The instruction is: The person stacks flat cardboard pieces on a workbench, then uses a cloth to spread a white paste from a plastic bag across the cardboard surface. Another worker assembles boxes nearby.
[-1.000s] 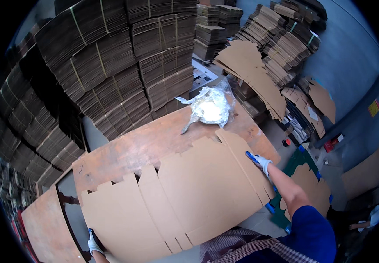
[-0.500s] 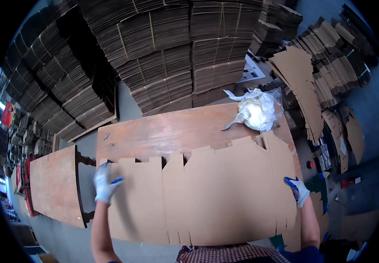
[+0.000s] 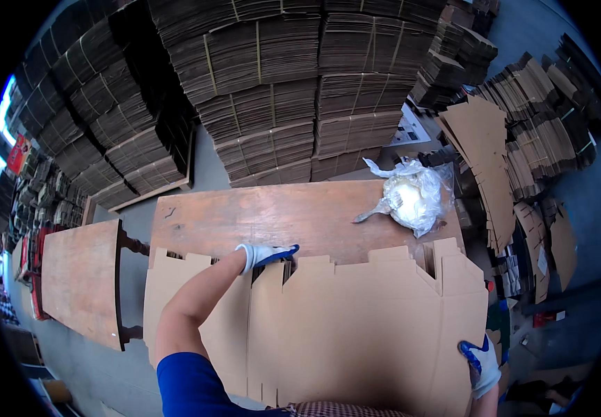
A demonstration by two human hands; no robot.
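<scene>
A large flat brown cardboard sheet [image 3: 356, 326], cut with flaps and slots, lies across the near part of a wooden table [image 3: 245, 212]. My left hand [image 3: 270, 256], in a white glove with blue palm, reaches over to its far edge beside the slotted flaps. Its fingers stretch out to the right, flat along that edge. At the sheet's right edge, my right hand [image 3: 481, 365], gloved the same way, grips the cardboard with the thumb on top; some fingers are hidden. More cardboard layers show through the slots underneath.
A clear plastic bag with white contents [image 3: 411, 198] rests at the table's far right corner. Tall strapped stacks of cardboard [image 3: 258, 90] stand beyond. To the left is a smaller wooden table [image 3: 81, 281]. Loose cardboard sheets [image 3: 481, 160] lean at the right.
My left hand has moved from the sheet's left end rightward along its far edge. The cardboard sheet now sits nearer and lower in view, with my right hand still at its right edge.
</scene>
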